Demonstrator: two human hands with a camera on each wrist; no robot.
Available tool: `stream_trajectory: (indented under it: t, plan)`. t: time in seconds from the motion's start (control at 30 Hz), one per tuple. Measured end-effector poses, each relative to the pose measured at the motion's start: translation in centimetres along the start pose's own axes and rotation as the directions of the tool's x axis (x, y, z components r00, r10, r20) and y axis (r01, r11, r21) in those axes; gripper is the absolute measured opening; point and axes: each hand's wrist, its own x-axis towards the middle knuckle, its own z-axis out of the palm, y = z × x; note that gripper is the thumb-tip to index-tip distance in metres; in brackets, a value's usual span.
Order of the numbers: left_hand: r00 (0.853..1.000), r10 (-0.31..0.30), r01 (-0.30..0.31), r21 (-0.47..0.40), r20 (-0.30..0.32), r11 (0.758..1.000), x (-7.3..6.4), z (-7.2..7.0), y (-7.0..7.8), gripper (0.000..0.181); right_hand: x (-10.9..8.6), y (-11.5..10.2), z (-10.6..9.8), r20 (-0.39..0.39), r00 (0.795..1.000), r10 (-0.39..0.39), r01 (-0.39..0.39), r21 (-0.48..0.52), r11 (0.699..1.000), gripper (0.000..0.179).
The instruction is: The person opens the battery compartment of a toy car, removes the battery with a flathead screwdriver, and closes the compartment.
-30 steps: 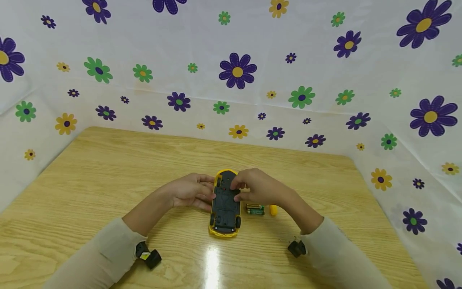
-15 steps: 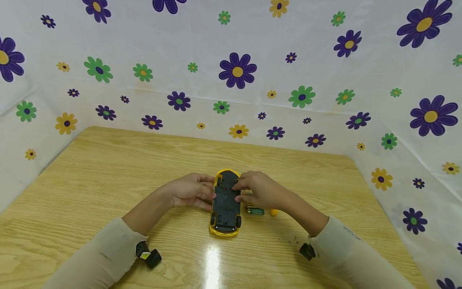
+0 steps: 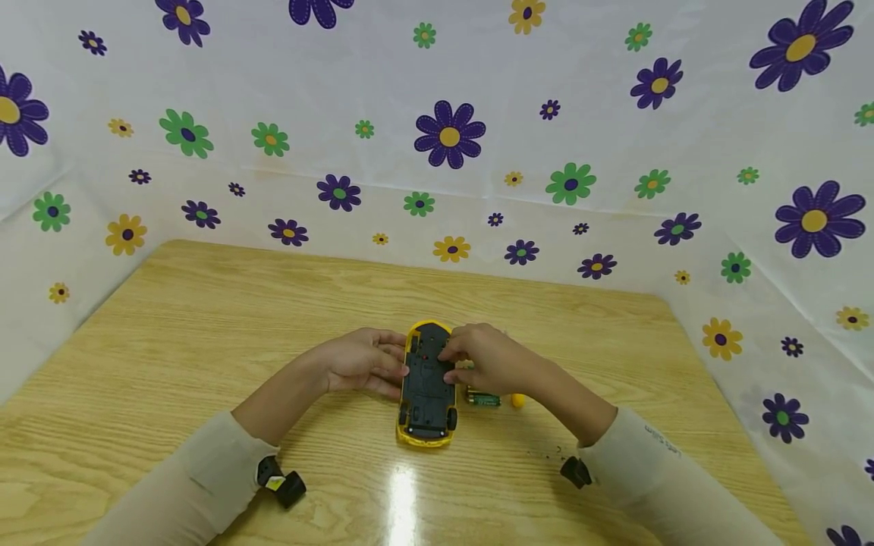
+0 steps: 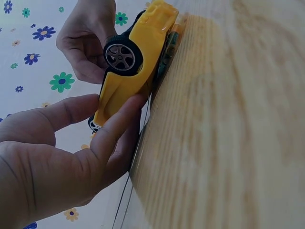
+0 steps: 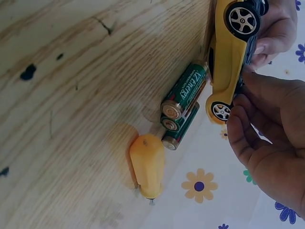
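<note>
A yellow toy car lies upside down on the table, its black underside facing up. My left hand holds it by the left side; in the left wrist view the thumb sits at the underside's edge and the fingers lie along the yellow body. From the right, my right hand grips at the underside with bent thumb and fingers, near a wheel in the right wrist view. Whether a small part is between those fingertips is hidden.
Right of the car lie several green-and-gold batteries, close together. Beside them is a stubby yellow handle with a small metal tip, like a screwdriver. Dark specks dot the wooden table. Flower-printed cloth stands behind.
The right wrist and forearm have swung slightly outward to the right, while the fingertips stay at nearly the same spot on the car. My left hand and the car have barely moved.
</note>
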Motion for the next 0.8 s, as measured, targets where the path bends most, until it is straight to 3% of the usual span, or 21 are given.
stream_trajectory:
  t: [0.3,0.8]
  plan:
    - [1.0,0.0,0.0,0.001,0.003,1.0,-0.05,0.01,0.01,0.075,0.11,-0.2,0.16,0.019,0.998,0.061,-0.062,0.048,0.997,0.025]
    - [1.0,0.005,-0.005,0.0,0.007,1.0,0.02,-0.06,-0.01,0.076,-0.06,0.53,0.11,-0.017,0.999,0.031,-0.029,0.082,0.996,0.027]
